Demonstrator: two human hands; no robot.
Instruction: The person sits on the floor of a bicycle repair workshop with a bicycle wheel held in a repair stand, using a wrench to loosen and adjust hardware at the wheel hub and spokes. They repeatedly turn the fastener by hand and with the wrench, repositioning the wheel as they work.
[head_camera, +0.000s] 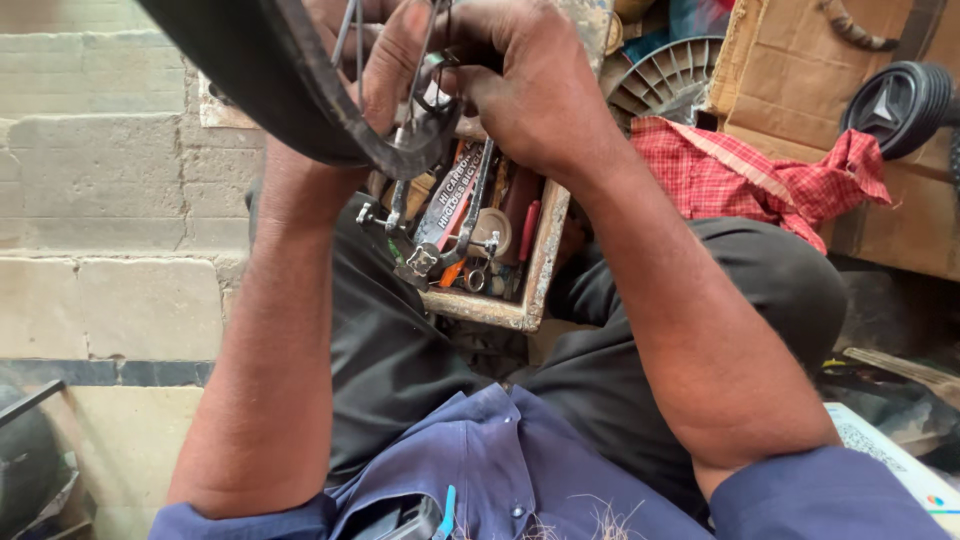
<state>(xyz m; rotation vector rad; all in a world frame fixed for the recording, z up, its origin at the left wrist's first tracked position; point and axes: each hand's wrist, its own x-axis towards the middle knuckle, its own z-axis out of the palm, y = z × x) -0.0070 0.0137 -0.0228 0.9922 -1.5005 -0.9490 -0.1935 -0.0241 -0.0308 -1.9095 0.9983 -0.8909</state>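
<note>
- Blue shirt (520, 470) fills the near edge at six o'clock, dark trousers (400, 350) just beyond it, both forearms running up toward twelve.
- Up at twelve o'clock, the bicycle wheel (300, 110) hangs tilted over the lap, its dark rim and tyre curving down from eleven.
- Left hand (385, 60) is curled around the rim where the spokes meet it, thumb pressed along the edge, closed firmly on the wheel.
- Right hand (525, 85) is bunched tight at the spokes; fingers pinch something small there, though exactly what is hidden, I cannot tell.
- Judging the wheel: light for its size, rim stiff, thin spokes springy and easy to bend. Best gripped at the rim, not the wires.
- Directly beneath, a worn wooden toolbox (540, 270) sits between the knees, crowded with spanners (470, 210) and small tools.
- At two o'clock, a red checked cloth (740, 170) drapes over cardboard; a small black wheel (895, 105) sits at the far right.
</note>
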